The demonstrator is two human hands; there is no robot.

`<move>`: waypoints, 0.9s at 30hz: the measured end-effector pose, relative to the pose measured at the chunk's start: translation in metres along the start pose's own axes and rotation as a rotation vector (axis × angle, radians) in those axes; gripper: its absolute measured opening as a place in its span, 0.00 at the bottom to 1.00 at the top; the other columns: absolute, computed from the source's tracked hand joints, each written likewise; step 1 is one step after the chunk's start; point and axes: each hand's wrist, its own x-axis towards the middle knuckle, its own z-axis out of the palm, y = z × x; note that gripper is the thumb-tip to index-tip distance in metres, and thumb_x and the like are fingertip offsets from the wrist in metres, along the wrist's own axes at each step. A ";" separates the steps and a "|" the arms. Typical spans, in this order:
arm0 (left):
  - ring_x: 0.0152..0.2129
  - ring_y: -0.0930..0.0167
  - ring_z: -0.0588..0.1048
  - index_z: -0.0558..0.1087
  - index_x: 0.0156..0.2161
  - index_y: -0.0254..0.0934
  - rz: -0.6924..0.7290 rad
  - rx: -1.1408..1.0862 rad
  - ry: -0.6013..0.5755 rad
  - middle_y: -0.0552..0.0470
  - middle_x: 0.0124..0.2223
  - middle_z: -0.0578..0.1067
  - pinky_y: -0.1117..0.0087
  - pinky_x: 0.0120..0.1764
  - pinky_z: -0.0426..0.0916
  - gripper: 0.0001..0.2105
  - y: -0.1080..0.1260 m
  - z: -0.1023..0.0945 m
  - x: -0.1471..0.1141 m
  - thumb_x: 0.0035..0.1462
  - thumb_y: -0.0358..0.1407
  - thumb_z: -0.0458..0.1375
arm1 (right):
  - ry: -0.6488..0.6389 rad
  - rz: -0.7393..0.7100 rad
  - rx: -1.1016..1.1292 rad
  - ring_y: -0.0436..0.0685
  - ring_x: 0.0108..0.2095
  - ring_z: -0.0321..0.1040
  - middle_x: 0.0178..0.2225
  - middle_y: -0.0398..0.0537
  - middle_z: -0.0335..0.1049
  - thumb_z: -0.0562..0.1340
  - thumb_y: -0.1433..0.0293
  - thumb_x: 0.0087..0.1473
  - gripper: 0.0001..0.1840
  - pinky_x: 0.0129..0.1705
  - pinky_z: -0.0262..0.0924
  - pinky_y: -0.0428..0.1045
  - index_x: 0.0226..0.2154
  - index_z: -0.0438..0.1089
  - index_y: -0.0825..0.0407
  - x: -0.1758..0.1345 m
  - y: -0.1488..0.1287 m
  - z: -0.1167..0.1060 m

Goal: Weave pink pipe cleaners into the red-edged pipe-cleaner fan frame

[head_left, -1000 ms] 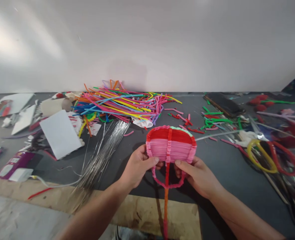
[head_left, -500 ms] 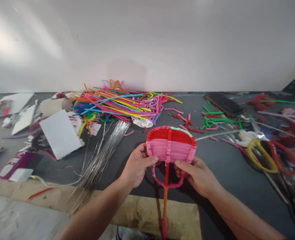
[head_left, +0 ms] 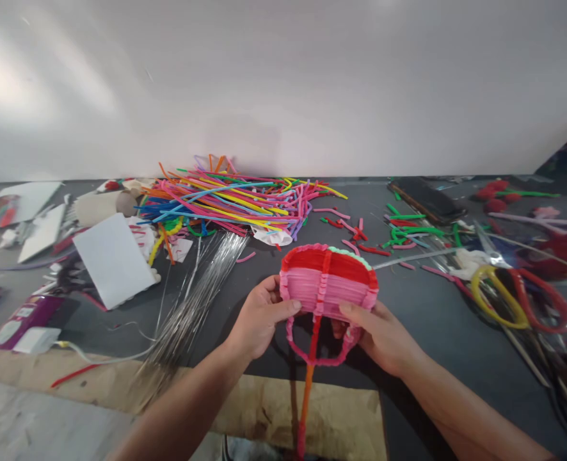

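Between both hands is a rounded pipe-cleaner piece (head_left: 307,292), pink in the middle with a red band above. Pale mint lines part of its upper edge, and a pink loop hangs below. A stem runs down from it, red, then orange, then pink at the low end. My left hand (head_left: 263,315) is closed on its left edge, thumb in front and fingers behind. On the right edge my right hand (head_left: 384,330) grips the same way, its fingertips partly hidden behind the piece. Just beyond lie short cut pipe-cleaner bits (head_left: 374,250).
A heap of colourful pipe cleaners (head_left: 235,198) lies near the wall, with a bundle of thin wires (head_left: 197,301) before it. Scissors (head_left: 499,298) with yellow and red handles and a dark phone (head_left: 427,200) are at right. A white card (head_left: 114,259) lies left.
The stem's lower end has swung left and the piece has tilted slightly. Both hands keep their hold, and the view has shifted a little.
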 end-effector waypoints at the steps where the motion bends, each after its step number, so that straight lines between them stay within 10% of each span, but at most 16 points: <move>1: 0.29 0.74 0.75 0.71 0.40 0.32 0.002 0.005 -0.001 0.50 0.34 0.78 0.72 0.38 0.69 0.17 -0.001 0.001 -0.001 0.41 0.27 0.66 | 0.020 -0.005 0.015 0.49 0.21 0.64 0.20 0.42 0.69 0.68 0.61 0.42 0.13 0.25 0.60 0.46 0.26 0.71 0.53 0.000 0.000 0.000; 15: 0.28 0.71 0.76 0.72 0.37 0.32 0.037 -0.074 0.018 0.50 0.32 0.78 0.67 0.39 0.70 0.13 -0.003 0.009 -0.003 0.43 0.28 0.65 | 0.013 -0.023 -0.062 0.48 0.19 0.61 0.19 0.41 0.67 0.69 0.62 0.40 0.12 0.20 0.56 0.44 0.26 0.72 0.54 -0.002 0.002 0.005; 27: 0.32 0.69 0.76 0.72 0.40 0.33 -0.011 -0.045 -0.018 0.48 0.36 0.78 0.65 0.42 0.70 0.16 -0.001 0.010 -0.002 0.43 0.29 0.66 | -0.022 -0.069 -0.077 0.58 0.34 0.71 0.32 0.49 0.76 0.69 0.61 0.42 0.17 0.41 0.63 0.54 0.35 0.75 0.53 0.002 -0.001 -0.001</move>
